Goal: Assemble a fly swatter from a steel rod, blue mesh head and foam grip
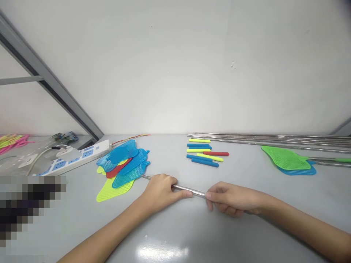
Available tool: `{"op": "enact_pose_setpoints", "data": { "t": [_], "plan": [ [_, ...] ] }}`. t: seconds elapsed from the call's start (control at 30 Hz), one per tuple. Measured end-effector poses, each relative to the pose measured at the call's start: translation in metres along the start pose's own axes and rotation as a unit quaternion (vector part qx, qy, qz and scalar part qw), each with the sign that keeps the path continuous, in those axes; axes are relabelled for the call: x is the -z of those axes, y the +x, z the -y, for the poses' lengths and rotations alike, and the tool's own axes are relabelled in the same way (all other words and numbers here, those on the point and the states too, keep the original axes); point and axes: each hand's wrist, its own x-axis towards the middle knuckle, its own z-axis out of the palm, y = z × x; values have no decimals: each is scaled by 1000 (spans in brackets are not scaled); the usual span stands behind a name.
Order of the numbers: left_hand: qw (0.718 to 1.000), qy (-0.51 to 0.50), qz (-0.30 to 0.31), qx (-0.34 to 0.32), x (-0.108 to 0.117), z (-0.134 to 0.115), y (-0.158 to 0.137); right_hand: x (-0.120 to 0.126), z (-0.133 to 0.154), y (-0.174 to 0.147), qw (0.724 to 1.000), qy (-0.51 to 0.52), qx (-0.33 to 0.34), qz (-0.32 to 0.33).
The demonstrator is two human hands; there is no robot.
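Note:
A thin silver telescopic rod (189,189) lies slantwise low over the table, held in both hands. My left hand (161,191) is closed around its middle, thumb stretched along it. My right hand (229,199) pinches the rod farther right between thumb and fingers; what lies inside that palm is hidden. The rod's thin left end reaches the pile of fly swatter heads, where a blue head (128,174) lies above a yellow head (115,190). I cannot tell whether the rod is joined to one of them. A red head (118,169) shows partly between blue ones.
Several coloured handle sleeves (205,159) lie beyond my hands. Long metal rods (263,140) run along the wall. At right are a green swatter (286,158) and a blue one (311,171). A power strip (79,157) and pink and yellow strands (13,142) are at left.

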Motion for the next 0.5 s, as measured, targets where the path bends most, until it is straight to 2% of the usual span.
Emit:
{"op": "enact_pose_setpoints", "data": {
  "t": [0.5],
  "plan": [
    [1000, -5, 5, 11, 2, -2, 0, 1, 0, 0, 1000, 5, 3, 3]
  ]
}}
